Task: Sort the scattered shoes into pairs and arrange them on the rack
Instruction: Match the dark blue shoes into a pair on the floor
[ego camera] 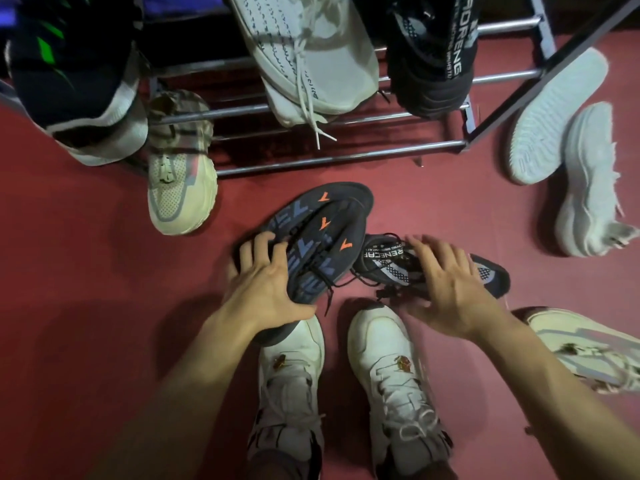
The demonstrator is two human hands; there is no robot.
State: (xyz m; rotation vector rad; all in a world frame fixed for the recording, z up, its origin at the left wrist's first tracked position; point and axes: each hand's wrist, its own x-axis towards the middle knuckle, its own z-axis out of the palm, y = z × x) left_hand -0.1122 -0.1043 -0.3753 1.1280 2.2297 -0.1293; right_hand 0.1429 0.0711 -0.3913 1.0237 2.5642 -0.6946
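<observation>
A pair of dark navy sneakers with orange arrow marks [322, 237] lies on the red floor in front of the metal rack [346, 157]. My left hand [266, 282] grips their heel end, fingers curled over the upper and thumb under. A black knit sneaker with a white lettered strap [384, 261] lies to their right. My right hand [446, 282] lies on it with fingers spread. On the rack sit a navy shoe with green marks [69, 64], a white laced sneaker [311, 57] and a black lettered shoe [433, 53].
A cream sneaker [180, 188] leans off the rack's left end. Two white shoes [568, 150] lie on the floor at right, one sole up. Another cream sneaker [595, 348] sits at lower right. My feet wear white sneakers [291, 375] at the bottom centre.
</observation>
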